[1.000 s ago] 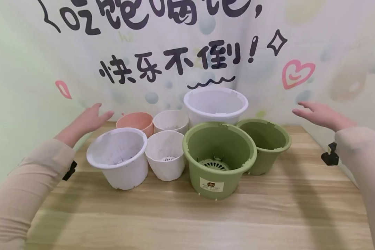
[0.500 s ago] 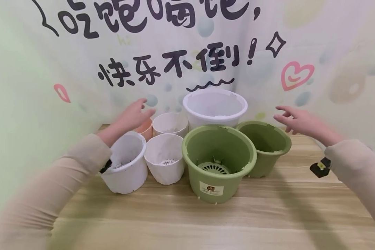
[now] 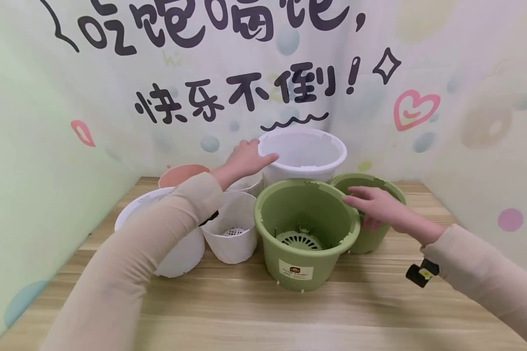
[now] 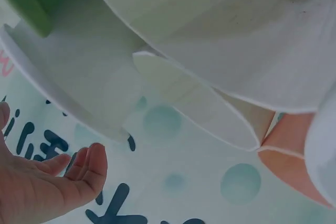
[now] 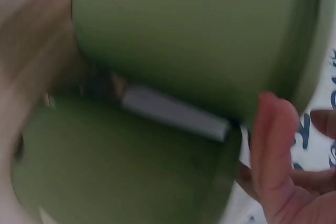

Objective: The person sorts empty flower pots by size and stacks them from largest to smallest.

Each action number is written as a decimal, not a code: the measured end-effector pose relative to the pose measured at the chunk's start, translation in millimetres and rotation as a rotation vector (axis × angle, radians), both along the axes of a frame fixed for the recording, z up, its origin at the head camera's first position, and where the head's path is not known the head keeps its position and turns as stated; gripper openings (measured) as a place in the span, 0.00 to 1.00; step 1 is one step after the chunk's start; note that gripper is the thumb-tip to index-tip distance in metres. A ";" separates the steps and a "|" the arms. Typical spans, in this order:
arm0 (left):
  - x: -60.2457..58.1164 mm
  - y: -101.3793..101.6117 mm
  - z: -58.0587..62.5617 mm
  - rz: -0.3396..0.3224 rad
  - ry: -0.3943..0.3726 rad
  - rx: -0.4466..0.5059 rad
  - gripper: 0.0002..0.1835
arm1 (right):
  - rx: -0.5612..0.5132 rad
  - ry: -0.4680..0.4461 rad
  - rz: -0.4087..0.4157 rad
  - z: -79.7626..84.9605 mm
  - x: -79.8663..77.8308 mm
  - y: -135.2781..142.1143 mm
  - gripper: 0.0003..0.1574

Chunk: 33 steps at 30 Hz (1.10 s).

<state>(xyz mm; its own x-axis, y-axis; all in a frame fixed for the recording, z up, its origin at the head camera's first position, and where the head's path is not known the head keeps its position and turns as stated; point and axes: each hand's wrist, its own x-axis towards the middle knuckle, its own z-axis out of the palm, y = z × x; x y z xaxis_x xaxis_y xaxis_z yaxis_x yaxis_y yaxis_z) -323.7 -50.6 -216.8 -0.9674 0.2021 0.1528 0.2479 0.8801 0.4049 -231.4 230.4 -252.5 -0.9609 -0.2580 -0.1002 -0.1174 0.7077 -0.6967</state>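
Note:
My left hand (image 3: 248, 158) reaches to the left rim of the large white flowerpot (image 3: 300, 148) at the back, thumb overlapping that rim. In the left wrist view, the hand (image 4: 58, 182) has bent fingers and shows a gap from the pot's rim. My right hand (image 3: 379, 207) hovers over the rear green flowerpot (image 3: 369, 243), its fingertips right at the rim of the front green flowerpot (image 3: 307, 204). Blurred in the right wrist view, both green pots stand side by side, with the right hand (image 5: 283, 166) near their rims, fingers apart and gripping nothing.
Left of the green pots are two small white pots (image 3: 233, 248), a wider white pot (image 3: 180, 253) partly behind the left sleeve, and an orange pot (image 3: 182, 171). All stand on a wooden table (image 3: 246, 321) before a printed cloth.
Both hands have moved inward from the sides. The left has come across the orange and small white pots to the large white pot; the right has dropped to the green pots.

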 end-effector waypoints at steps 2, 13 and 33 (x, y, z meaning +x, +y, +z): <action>-5.3 2.5 -3.9 0.010 -0.001 -0.002 0.41 | -0.019 0.034 -0.022 -7.6 3.5 -6.0 0.38; -9.9 0.7 -17.4 0.000 -0.073 -0.059 0.44 | -0.103 0.099 -0.087 -30.5 8.6 -20.5 0.35; -17.9 6.7 -5.6 -0.085 -0.081 -0.100 0.42 | -0.164 0.172 -0.049 -23.8 14.3 -15.8 0.32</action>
